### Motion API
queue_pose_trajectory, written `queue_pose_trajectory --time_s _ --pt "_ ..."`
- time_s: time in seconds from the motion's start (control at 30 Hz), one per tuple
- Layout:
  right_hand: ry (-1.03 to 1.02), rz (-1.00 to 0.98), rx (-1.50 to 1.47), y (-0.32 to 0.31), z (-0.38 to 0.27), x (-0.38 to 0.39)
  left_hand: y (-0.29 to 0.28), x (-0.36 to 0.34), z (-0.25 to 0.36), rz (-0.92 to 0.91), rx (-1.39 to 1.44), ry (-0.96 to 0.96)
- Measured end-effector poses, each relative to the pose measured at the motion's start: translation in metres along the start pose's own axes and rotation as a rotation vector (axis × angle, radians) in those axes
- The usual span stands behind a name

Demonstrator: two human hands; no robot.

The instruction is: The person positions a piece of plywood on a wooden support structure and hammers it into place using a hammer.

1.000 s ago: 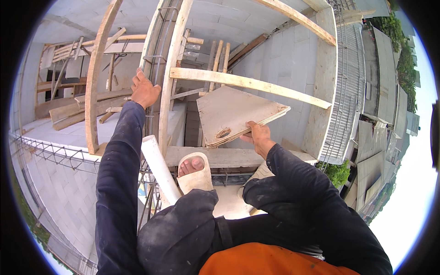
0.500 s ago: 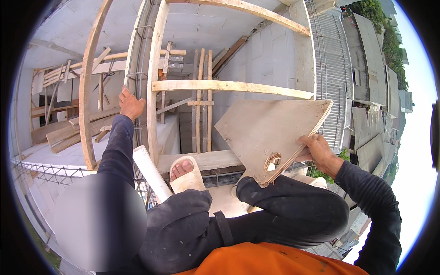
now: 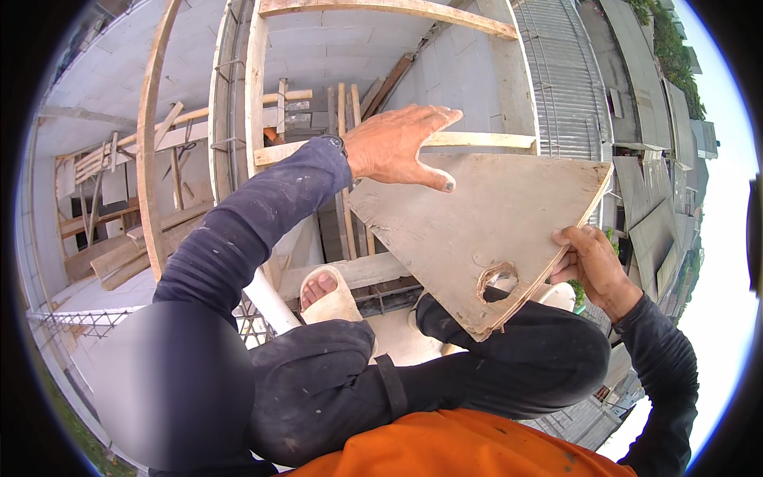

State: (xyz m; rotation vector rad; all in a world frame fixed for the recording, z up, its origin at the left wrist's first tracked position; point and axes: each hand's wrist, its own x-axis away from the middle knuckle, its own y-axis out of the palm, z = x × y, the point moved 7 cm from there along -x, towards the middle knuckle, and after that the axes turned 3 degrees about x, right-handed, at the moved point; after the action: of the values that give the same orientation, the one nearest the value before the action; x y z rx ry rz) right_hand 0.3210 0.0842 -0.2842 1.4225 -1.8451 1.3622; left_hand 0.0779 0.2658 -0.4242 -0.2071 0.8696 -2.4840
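Observation:
My right hand (image 3: 596, 266) grips the edge of a roughly triangular grey plywood sheet (image 3: 485, 207), which has a ragged hole near its lower corner and splintered layered edges. My left hand (image 3: 397, 147) is open, fingers spread and thumb out, over the sheet's upper left part, in front of a wooden crossbar (image 3: 485, 140). My sandalled foot (image 3: 326, 298) rests below, beside a white beam-like length (image 3: 270, 302). My bent right leg is partly hidden under the sheet.
A timber frame (image 3: 524, 95) spans an open space with upright poles (image 3: 346, 230) in it. An upright plank (image 3: 147, 143), stacked boards (image 3: 119, 266) and rebar cages (image 3: 79, 322) are at left. Corrugated roofing (image 3: 568, 87) and lower rooftops (image 3: 652, 103) lie right, with a drop beyond.
My left hand has let go of the timber and rebar at left and moved right over the sheet. My right hand has carried the sheet rightward and turned it.

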Motion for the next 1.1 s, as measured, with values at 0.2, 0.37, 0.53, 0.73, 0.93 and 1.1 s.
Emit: queue_pose_trajectory --time_s 0.2,0.37,0.53,0.73,0.93,1.1 --pt "0.014 0.112 -0.211 -0.035 -0.001 0.036 0.046 0.061 0.114 -0.199 0.248 0.406" --pt "-0.032 0.098 -0.240 -0.039 -0.018 0.056 0.070 0.106 0.111 0.044 0.043 0.360" --pt "-0.150 0.116 -0.101 -0.038 -0.053 0.067 0.061 0.103 0.119 0.300 0.087 0.353" --pt "-0.530 0.121 -0.133 -0.058 -0.111 0.073 -0.009 0.081 0.126 0.468 0.208 0.266" --pt "-0.505 0.328 -0.147 -0.114 0.000 -0.043 -0.090 0.058 0.154 0.719 0.608 0.103" --pt "-0.333 0.014 0.048 -0.028 0.074 -0.149 -0.158 0.043 0.219 0.751 0.647 0.169"
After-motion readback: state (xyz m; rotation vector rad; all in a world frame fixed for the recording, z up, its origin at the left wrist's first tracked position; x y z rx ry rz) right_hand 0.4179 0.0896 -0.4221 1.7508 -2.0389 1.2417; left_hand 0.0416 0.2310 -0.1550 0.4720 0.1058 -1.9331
